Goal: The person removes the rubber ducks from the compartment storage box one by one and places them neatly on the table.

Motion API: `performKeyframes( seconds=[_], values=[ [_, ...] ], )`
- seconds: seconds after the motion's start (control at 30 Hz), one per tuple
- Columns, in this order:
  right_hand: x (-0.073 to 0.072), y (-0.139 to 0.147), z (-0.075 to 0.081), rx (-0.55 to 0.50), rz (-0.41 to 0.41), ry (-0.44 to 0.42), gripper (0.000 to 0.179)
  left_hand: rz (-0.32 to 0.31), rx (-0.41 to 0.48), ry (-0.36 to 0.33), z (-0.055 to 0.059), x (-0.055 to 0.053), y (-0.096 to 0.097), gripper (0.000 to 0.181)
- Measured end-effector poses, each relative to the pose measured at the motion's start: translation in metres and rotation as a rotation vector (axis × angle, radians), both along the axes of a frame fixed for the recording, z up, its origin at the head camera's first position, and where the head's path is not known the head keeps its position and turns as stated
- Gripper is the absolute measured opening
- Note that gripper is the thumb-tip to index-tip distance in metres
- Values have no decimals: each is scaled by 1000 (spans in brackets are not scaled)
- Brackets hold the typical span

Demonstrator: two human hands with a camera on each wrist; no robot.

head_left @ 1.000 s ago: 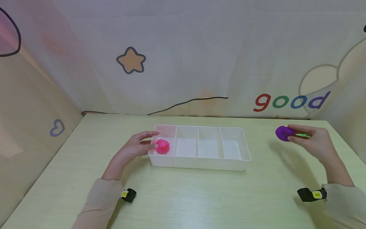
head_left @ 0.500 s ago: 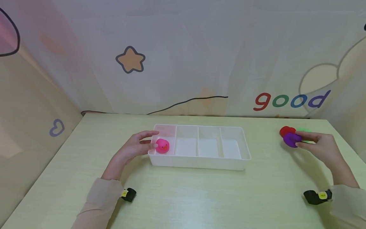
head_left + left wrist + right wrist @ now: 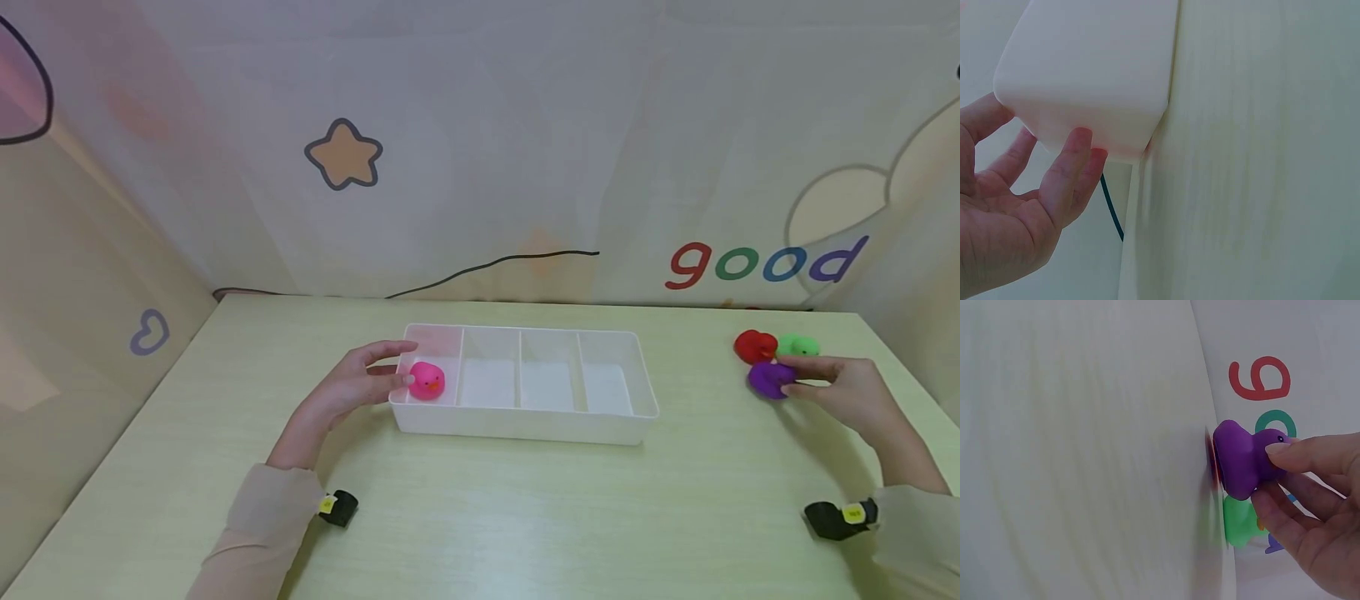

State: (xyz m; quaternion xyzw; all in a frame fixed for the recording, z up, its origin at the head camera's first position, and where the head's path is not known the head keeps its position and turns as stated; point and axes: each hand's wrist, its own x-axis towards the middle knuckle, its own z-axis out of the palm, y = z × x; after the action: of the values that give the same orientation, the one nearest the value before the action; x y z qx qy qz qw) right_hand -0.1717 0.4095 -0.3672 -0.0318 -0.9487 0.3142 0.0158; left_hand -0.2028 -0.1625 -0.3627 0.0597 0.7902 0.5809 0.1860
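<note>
My right hand (image 3: 847, 396) pinches a purple rubber duck (image 3: 770, 380) between thumb and fingers, low over the table at the right. Just behind it sit a red rubber duck (image 3: 753, 347) and a light green rubber duck (image 3: 799, 346). In the right wrist view the purple duck (image 3: 1238, 459) mostly hides the red one. My left hand (image 3: 360, 379) holds the left end of a white divided tray (image 3: 517, 425), a thumb tip over its rim. Fingertips (image 3: 1079, 140) rest against the tray's outer end wall in the left wrist view. A pink rubber duck (image 3: 427, 381) lies in the leftmost compartment.
The tray stands mid-table, its other compartments right of the pink duck. Behind the pale wooden table (image 3: 487, 517) hangs a printed cloth (image 3: 487, 150) along the back edge. Both wrists wear black straps with small devices.
My right hand has moved right, toward me and down with the purple duck. The red and green ducks, mostly covered before, now show behind it. Left hand and tray stay put.
</note>
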Motion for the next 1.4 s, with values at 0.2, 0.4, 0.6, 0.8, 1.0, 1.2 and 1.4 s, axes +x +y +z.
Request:
performKeyframes(
  seconds=[0.2, 0.4, 0.6, 0.8, 1.0, 1.2, 1.4],
  values=[
    [-1, 2, -1, 23, 18, -8, 50, -2, 5, 1, -1, -1, 0, 53],
    [-2, 4, -1, 38, 25, 0, 48, 0, 7, -1, -1, -1, 0, 53],
    [-2, 4, -2, 34, 15, -36, 48, -1, 10, -2, -2, -2, -1, 54],
    [-3, 6, -3, 34, 24, -32, 51, -4, 11, -2, -3, -2, -1, 54],
    [-2, 6, -3, 32, 20, -39, 52, 4, 4, -5, -3, -2, -1, 55],
    [1, 3, -1, -5, 14, 13, 50, 21, 6, -20, -3, -2, 1, 53],
    [-7, 16, -16, -67, 24, 89, 55, 20, 9, -20, -2, -2, 0, 53]
  ],
)
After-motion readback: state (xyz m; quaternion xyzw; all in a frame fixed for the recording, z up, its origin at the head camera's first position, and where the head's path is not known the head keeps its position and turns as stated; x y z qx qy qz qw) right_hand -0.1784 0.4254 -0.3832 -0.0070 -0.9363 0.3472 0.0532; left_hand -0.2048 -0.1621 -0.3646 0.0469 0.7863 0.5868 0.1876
